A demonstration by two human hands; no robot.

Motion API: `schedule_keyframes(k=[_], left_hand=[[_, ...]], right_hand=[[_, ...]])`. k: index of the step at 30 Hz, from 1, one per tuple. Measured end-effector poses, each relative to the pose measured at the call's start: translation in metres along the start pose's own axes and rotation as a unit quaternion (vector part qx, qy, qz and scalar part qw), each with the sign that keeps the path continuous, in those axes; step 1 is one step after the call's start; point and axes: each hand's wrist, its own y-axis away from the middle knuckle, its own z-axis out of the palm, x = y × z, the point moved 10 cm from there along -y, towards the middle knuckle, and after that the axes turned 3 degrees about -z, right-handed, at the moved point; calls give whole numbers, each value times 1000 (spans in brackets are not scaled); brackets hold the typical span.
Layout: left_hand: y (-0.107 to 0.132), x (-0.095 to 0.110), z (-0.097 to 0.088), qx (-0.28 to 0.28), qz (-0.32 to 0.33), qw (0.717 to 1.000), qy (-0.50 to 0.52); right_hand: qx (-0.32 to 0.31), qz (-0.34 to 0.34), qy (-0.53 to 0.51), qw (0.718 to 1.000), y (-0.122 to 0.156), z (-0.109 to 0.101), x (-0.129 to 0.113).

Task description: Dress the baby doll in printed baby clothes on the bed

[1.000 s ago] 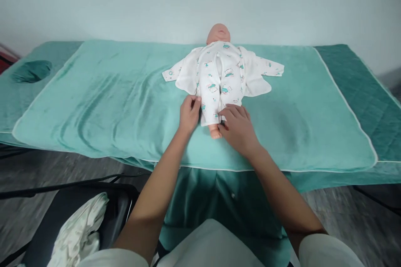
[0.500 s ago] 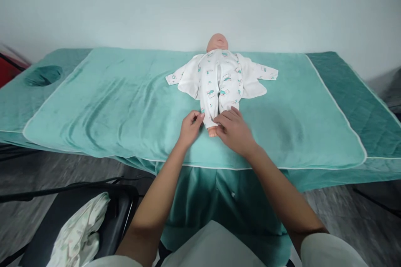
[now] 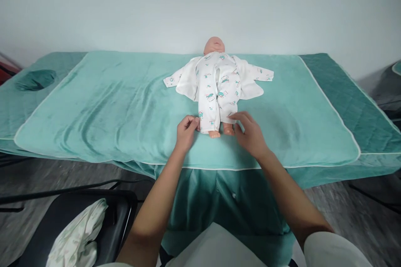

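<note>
A baby doll (image 3: 214, 45) lies on its back, head toward the wall. It wears white patterned baby pants (image 3: 209, 96) over a white baby shirt (image 3: 252, 79) whose sleeves are spread to both sides. Both of the doll's feet stick out below the leg cuffs. My left hand (image 3: 186, 132) is closed, thumb and fingertips pinched at the outer edge of the left-hand pant leg, low by the cuff. At the other cuff, my right hand (image 3: 249, 132) has its fingers apart, with the fingertips touching the cloth and the thumb beside the foot.
A green sheet (image 3: 125, 104) with white piping covers the massage bed (image 3: 360, 104). A face hole (image 3: 36, 80) is at the bed's left end. Below left, a crumpled patterned cloth (image 3: 78, 233) lies on a black chair (image 3: 46, 225). A white wall (image 3: 200, 4) stands behind.
My right hand has moved from the left-hand cuff to the right-hand one. Both feet now show, and the left-hand pant leg lies straighter. My left hand has stayed beside its cuff.
</note>
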Motion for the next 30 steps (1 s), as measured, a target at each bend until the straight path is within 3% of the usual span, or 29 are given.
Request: schedule_keyframes(k=[3, 6, 10, 13, 16, 20, 24, 30], left_hand=[[-4, 0, 2, 12, 2, 1000, -12], [-15, 3, 0, 52, 11, 998, -31], [-28, 5, -4, 94, 26, 994, -56], [-32, 4, -3, 87, 29, 993, -76], [-31, -1, -4, 86, 21, 994, -68], [-32, -8, -6, 89, -2, 995, -41], [-34, -12, -6, 87, -14, 996, -34], [-34, -15, -8, 100, -21, 995, -24]], right_hand=[[1, 83, 61, 995, 5, 3, 35], [-22, 101, 85, 991, 3, 17, 48], [-11, 63, 20, 998, -5, 15, 31], [-25, 5, -47, 999, -6, 3, 1], [-30, -29, -47, 998, -2, -11, -19], [-62, 0, 23, 998, 10, -8, -4], [-131, 31, 162, 978, 21, 6, 15], [-87, -7, 58, 994, 12, -13, -18]])
